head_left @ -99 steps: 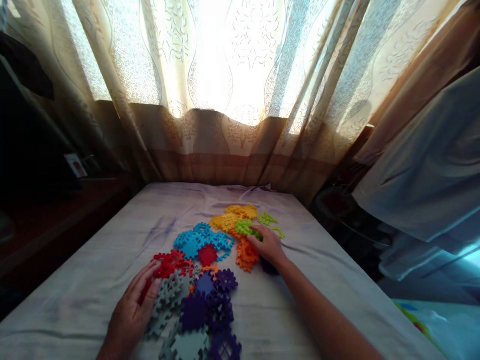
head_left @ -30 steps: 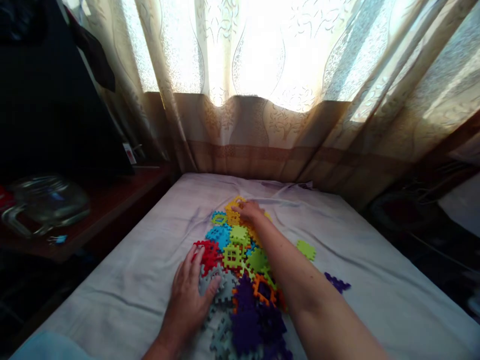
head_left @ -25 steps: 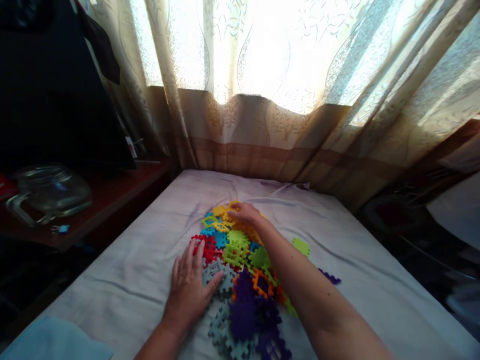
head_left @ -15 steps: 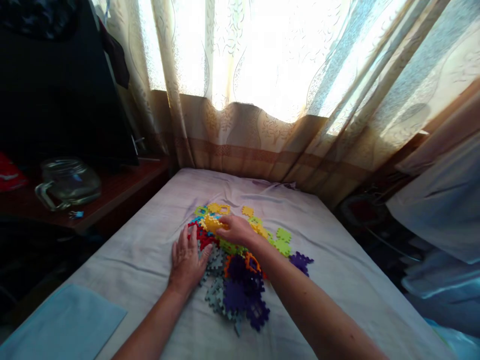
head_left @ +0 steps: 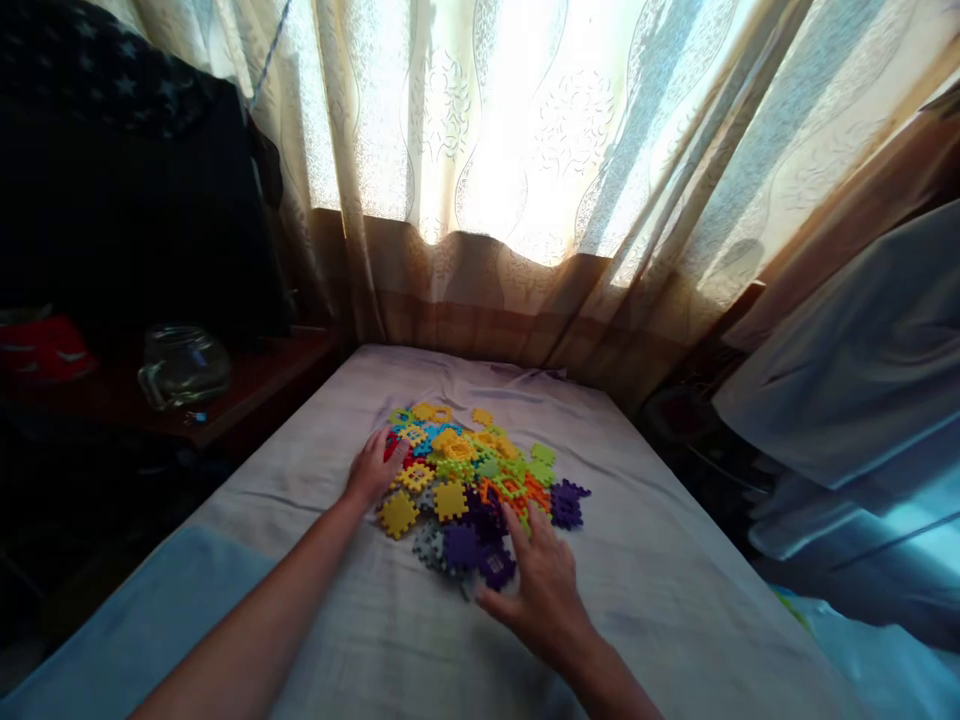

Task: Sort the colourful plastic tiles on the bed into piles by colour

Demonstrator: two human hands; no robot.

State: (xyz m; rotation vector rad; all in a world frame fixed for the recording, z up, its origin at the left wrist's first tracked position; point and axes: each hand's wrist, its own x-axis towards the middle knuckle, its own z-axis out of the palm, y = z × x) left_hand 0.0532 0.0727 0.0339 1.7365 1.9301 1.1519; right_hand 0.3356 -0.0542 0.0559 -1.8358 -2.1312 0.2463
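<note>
Here, right fingers [head_left: 517, 535] apart, empty; left fingers [head_left: 377, 443] at red pieces [head_left: 407, 461], grip unclear

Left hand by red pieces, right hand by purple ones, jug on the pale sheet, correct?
No: the head view shows the glass jug on the reddish-brown tabletop, not the pale sheet. The left hand is by red pieces, the right hand by purple ones.

Notched tiles [head_left: 487, 468] — multicoloured, loosely heaped

On the pale sheet [head_left: 420, 660] before me, the left hand [head_left: 372, 470] rests at red notched pieces [head_left: 391, 446]; the right hand [head_left: 547, 590] spreads its fingers beside purple pieces [head_left: 460, 547].
</note>
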